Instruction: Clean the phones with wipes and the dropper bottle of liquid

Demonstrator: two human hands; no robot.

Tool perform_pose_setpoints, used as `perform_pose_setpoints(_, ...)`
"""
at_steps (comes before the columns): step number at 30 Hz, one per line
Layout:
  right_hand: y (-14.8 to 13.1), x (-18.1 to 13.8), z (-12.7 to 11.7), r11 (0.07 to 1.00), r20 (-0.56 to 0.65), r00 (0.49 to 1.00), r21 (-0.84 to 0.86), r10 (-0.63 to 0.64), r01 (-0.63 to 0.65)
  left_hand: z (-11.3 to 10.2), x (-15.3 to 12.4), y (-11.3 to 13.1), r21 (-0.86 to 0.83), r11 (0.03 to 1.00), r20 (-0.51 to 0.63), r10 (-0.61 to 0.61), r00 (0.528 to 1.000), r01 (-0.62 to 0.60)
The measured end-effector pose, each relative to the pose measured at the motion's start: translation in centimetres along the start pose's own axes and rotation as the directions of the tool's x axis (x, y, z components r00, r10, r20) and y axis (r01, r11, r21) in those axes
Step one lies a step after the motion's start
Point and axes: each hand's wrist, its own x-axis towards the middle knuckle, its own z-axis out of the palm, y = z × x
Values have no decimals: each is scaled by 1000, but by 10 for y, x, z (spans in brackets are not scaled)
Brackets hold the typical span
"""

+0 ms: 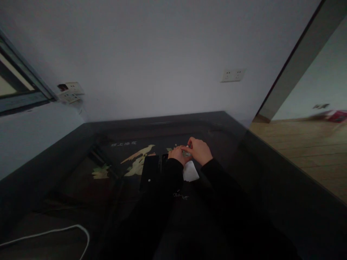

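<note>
Here, a small pale object (pixel 186 152), too dim and too small to identify, sits between the fingertips of both hands, above the dark desk (pixel 260 169) near its middle. The left hand (pixel 176 154) curls its fingers onto the object from the left, and the right hand (pixel 199 151) pinches it from the right with thumb and fingers bent, so both grips are closed around this one thing and the two hands touch each other. Just below the hands, partly under the wrists, lies a white sheet of paper or cloth (pixel 190 172); which it is cannot be told. Both arms wear black sleeves (pixel 217 180). Just left of the left wrist lies a flat black rectangular case (pixel 149 172) with a small light dot on it. The desk top carries an inlaid picture of a pale bird (pixel 138 159) with leaves and a line of small characters above it. A white cable (pixel 67 231) loops across the near left corner. On the grey wall behind are a double white socket (pixel 232 75) at the right and further sockets (pixel 69 92) at the left, beside a window frame (pixel 21 90). To the right, a doorway opens on a wooden floor (pixel 303 144).
</note>
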Motion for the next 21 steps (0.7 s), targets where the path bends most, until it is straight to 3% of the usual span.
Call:
perform_pose_setpoints(4,2,1,9,1000,-3,1000,10,18,-18,12,11,-11,-32,997,56,-70,996,72)
perform_pose_setpoints(10,13,9,11,978,73,993,195,-89,73,13,17,-19,-64,994,119,-81,990,89)
perform_pose_setpoints(17,15,9,25,955,-17,1000,298,-5,9,13,16,-18,-63,995,106,-76,991,83)
perform_pose_setpoints(21,16,9,28,911,18,999,411,-37,26,15,16,-20,-85,994,103,-53,993,62)
